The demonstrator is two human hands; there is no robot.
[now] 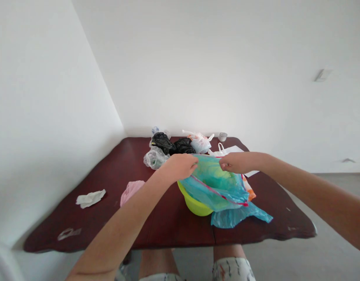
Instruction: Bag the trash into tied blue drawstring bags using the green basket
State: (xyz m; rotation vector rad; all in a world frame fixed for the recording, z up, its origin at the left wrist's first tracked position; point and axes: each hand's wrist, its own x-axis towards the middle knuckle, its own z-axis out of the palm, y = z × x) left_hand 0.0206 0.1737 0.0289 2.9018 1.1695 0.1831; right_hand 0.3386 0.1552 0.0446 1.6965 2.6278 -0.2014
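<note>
"What have my hands got?"

"Your left hand and your right hand both have their fingers closed, each gripping the far rim of the blue bag."

"And where does that sit?"

"Ahead of you, near twelve o'clock, spread over the yellow bowl. Its pink drawstring slants across the side nearest you. A slack end of film lies on the table at five o'clock from the bowl."

"What's around it?"

"Counting from the bowl: black bags and a clear bag at about eleven, a white bag at twelve and a cup towards one. At nine, partly behind your left forearm, is a pink cloth, with a tissue farther out."
</note>
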